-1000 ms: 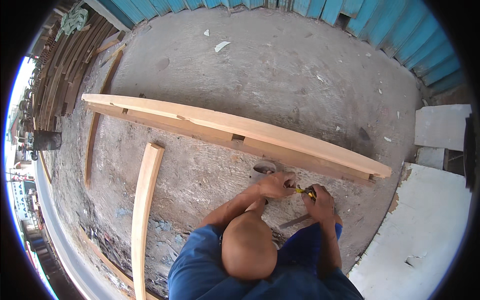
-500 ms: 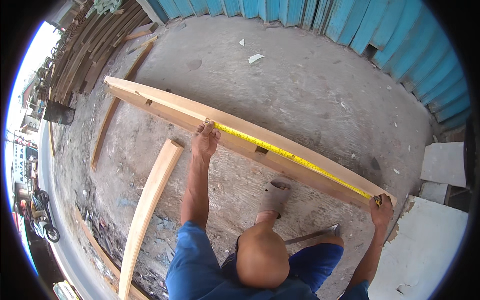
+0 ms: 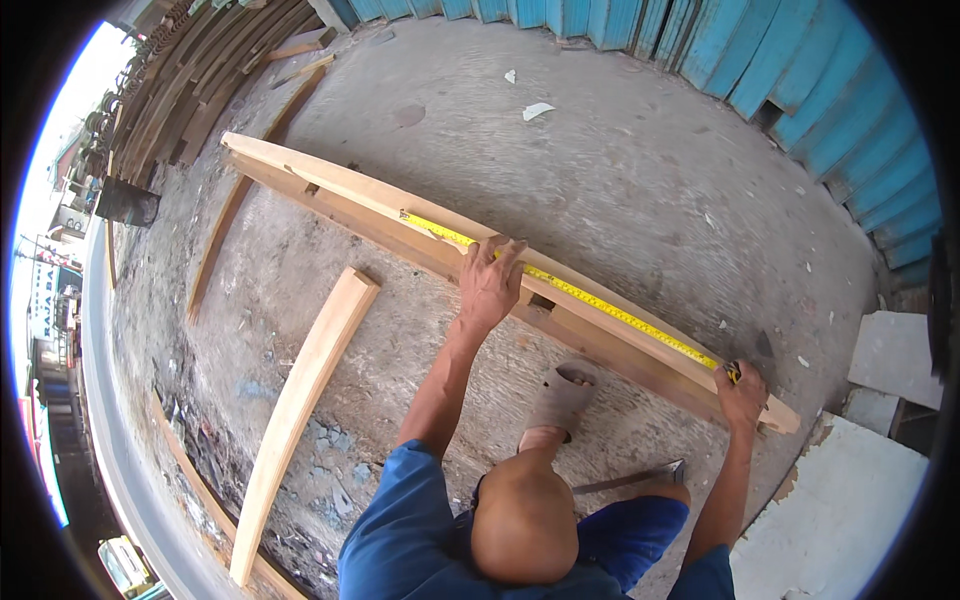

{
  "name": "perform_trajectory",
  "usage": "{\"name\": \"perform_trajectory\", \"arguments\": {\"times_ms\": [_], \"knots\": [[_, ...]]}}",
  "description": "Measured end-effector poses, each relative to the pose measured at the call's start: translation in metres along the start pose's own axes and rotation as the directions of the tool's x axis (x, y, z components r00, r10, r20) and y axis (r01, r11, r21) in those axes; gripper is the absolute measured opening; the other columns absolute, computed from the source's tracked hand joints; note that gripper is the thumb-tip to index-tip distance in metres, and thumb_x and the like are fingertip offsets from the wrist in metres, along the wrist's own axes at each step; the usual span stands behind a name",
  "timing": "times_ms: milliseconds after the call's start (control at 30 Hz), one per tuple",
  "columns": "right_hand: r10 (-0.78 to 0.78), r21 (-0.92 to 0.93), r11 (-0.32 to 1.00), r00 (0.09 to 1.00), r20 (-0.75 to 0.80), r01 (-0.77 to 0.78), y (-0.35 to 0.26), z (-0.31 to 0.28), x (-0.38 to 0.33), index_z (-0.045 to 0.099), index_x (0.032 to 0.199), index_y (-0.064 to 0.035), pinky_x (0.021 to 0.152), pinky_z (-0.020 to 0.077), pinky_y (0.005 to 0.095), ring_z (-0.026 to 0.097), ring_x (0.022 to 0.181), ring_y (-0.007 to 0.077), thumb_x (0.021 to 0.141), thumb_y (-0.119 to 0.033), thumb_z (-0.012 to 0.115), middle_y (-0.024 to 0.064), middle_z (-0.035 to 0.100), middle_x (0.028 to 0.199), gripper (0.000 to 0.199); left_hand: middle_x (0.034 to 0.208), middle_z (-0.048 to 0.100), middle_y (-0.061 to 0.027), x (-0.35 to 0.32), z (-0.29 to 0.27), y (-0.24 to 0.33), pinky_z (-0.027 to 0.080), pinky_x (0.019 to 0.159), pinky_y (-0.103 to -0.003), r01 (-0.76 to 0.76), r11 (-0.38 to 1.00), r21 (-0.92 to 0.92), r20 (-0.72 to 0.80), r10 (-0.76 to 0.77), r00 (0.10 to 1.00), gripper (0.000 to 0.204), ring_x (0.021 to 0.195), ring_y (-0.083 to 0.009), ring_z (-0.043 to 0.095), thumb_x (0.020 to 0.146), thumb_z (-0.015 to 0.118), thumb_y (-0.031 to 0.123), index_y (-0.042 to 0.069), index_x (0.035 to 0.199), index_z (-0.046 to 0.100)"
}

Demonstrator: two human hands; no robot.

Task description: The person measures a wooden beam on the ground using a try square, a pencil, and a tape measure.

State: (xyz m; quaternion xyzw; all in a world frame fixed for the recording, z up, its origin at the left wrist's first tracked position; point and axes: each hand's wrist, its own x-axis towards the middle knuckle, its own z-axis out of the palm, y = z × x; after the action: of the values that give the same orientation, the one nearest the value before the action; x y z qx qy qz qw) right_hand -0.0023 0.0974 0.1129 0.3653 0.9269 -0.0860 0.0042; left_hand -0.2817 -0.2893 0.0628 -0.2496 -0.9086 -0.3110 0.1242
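On a rough concrete yard floor edged by blue corrugated sheeting, a long pale timber beam lies flat as a measurement is taken. The left hand presses a yellow tape measure against the beam mid-length, its grip flat and unclenched; the right hand pins the tape's case at the near end, clenched on it. Marking the length would seem to need a freed hand.

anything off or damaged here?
Mostly no. The tape lies straight along the beam, left hand pressing it, right hand at its end. Only paper scraps litter the floor.
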Motion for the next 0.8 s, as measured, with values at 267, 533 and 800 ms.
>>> {"name": "perform_trajectory", "arguments": {"times_ms": [267,533,800], "knots": [[0.067,-0.056,0.996,0.994,0.091,-0.062,-0.008,0.012,0.009,0.073,0.115,-0.004,0.094,0.0515,0.0527,0.069,0.109,0.0414,0.085,-0.044,0.075,0.0204,0.074,0.115,0.05,0.126,0.066,-0.011,0.021,0.018,-0.011,0.046,0.098,-0.049,-0.109,0.994,0.024,0.132,0.105,0.986,0.021,0.118,-0.0355,0.058,0.088,0.077,0.019,0.018,0.109,0.081],[0.109,-0.043,0.994,0.987,0.12,-0.105,-0.033,0.024,0.005,0.072,0.125,-0.0052,0.101,0.0474,0.056,0.067,0.118,0.0389,0.087,-0.048,0.073,0.0185,0.073,0.124,0.058,0.129,0.068,-0.0044,0.019,0.02,-0.036,0.029,0.111,-0.062,-0.152,0.983,0.1,0.107,0.141,0.984,0.015,0.133,-0.0321,0.054,0.09,0.076,0.024,0.021,0.105,0.079],[0.098,-0.059,0.994,0.986,0.131,-0.091,-0.034,0.022,0.004,0.071,0.129,-0.0062,0.103,0.0467,0.0551,0.065,0.12,0.0395,0.088,-0.048,0.072,0.0185,0.072,0.127,0.059,0.119,0.074,0.0012,0.021,0.017,-0.039,0.024,0.114,-0.066,-0.105,0.993,0.061,0.161,0.094,0.982,0.011,0.132,-0.0263,0.058,0.091,0.075,0.025,0.019,0.099,0.077]]}}
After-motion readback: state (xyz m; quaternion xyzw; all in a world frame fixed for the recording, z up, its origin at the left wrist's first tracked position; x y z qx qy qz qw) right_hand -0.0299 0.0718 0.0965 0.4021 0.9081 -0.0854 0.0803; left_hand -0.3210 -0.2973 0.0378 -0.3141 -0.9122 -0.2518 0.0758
